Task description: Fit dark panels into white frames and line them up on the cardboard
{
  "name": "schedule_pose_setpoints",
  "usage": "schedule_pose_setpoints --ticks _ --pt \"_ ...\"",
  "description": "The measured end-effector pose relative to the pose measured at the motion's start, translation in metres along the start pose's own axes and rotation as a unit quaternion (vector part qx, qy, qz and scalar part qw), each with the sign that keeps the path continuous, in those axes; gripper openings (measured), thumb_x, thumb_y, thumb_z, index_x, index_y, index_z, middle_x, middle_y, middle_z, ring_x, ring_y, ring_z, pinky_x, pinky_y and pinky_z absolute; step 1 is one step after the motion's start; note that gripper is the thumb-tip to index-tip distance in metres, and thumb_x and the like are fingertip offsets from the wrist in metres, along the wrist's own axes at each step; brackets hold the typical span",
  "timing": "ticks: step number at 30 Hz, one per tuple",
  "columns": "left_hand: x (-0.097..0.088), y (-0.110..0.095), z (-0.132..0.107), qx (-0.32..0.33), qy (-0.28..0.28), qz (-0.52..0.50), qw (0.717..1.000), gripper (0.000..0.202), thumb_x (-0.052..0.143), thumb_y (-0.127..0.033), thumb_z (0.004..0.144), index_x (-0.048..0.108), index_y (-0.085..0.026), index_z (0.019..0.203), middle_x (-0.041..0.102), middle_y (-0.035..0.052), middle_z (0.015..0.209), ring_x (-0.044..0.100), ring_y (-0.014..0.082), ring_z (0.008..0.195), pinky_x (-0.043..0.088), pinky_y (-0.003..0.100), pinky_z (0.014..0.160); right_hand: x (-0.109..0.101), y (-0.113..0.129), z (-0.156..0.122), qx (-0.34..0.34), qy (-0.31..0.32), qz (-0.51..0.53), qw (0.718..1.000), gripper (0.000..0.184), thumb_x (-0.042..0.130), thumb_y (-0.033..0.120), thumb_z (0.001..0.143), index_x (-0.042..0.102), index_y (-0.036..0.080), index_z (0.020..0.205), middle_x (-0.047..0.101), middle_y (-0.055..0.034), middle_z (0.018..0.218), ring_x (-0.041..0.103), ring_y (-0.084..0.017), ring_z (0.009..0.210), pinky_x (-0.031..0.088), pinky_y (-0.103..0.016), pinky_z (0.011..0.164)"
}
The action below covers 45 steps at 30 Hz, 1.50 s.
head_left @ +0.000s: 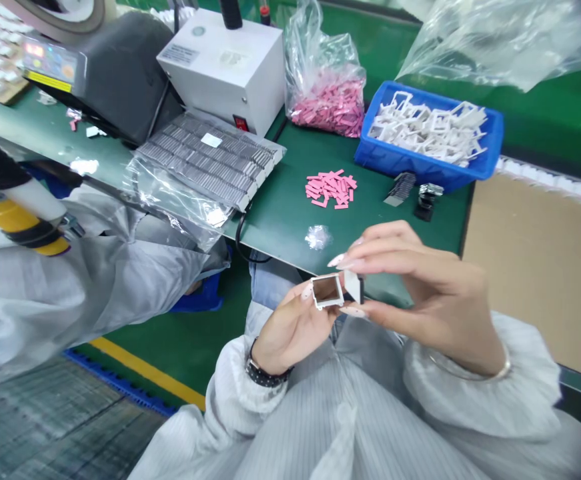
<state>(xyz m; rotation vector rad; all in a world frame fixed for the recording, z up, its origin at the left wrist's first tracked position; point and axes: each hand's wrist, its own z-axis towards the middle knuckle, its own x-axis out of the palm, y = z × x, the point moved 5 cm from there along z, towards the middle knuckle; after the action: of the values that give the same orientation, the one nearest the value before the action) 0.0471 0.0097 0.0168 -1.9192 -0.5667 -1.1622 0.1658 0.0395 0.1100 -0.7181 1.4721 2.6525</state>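
Between the thumb and fingers of my left hand is a small white plastic frame with a square opening. My right hand pinches a small flat piece, pale on one face with a dark edge, close to the frame's right side; whether the two touch I cannot tell. Beyond my hands, a loose pile of pink strips lies on the green bench. Nearer the bench edge is a little heap of clear bits. Stacked grey plates and small black parts lie to the right.
A blue bin of white frames stands at the back right, beside a clear bag of pink strips. At left are a tray of grey pieces, a white machine box and a co-worker's sleeve. Brown cardboard lies right.
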Motion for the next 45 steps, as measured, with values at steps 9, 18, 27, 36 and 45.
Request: schedule_pose_setpoints --ticks 9,18,27,36,45 --pt "0.008 0.006 0.002 -0.025 0.020 -0.025 0.999 0.030 0.073 -0.042 0.074 0.072 -0.018 0.092 0.071 0.0080 0.099 0.051 0.0304 0.125 0.036 0.044 0.107 0.019 -0.018 -0.008 0.089 -0.006 0.117 0.989 0.032 0.074 0.017 0.075 0.071 0.029 0.105 0.073 -0.0035 0.100 0.058 -0.023 0.108 0.052 -0.043 0.089" --pt "0.004 0.011 0.003 -0.038 0.015 -0.043 0.998 0.034 0.074 -0.045 0.072 0.072 -0.018 0.093 0.070 0.0078 0.095 0.053 0.0298 0.121 0.037 0.043 0.105 0.018 -0.024 -0.011 0.145 0.023 0.090 0.985 0.031 0.078 0.023 0.071 0.070 0.026 0.100 0.068 -0.0063 0.115 0.058 -0.025 0.113 0.048 -0.046 0.097" --pt "0.003 0.015 0.005 -0.028 -0.011 -0.056 0.998 0.032 0.080 -0.037 0.068 0.071 -0.017 0.091 0.067 0.0054 0.089 0.052 0.0283 0.119 0.035 0.041 0.105 0.028 -0.031 -0.021 0.296 -0.010 0.185 0.937 0.020 0.074 0.028 0.076 0.073 0.022 0.095 0.072 -0.0066 0.102 0.068 -0.019 0.088 0.058 -0.030 0.068" --pt "-0.005 0.019 0.007 -0.032 -0.037 -0.035 0.998 0.033 0.079 -0.038 0.068 0.068 -0.019 0.092 0.066 0.0052 0.096 0.055 0.0250 0.108 0.040 0.036 0.090 0.033 -0.040 -0.026 0.371 0.014 0.222 0.902 0.021 0.073 0.028 0.075 0.075 0.021 0.094 0.072 -0.0034 0.078 0.064 -0.013 0.061 0.055 -0.025 0.052" --pt "-0.016 0.027 0.009 -0.046 -0.049 -0.072 0.995 0.028 0.078 -0.037 0.071 0.070 -0.019 0.091 0.067 0.0046 0.097 0.058 0.0166 0.088 0.042 0.028 0.073 0.030 -0.042 -0.023 0.363 -0.006 0.133 0.922 0.024 0.071 0.033 0.076 0.075 0.018 0.095 0.072 -0.0046 0.074 0.064 -0.014 0.060 0.053 -0.024 0.051"
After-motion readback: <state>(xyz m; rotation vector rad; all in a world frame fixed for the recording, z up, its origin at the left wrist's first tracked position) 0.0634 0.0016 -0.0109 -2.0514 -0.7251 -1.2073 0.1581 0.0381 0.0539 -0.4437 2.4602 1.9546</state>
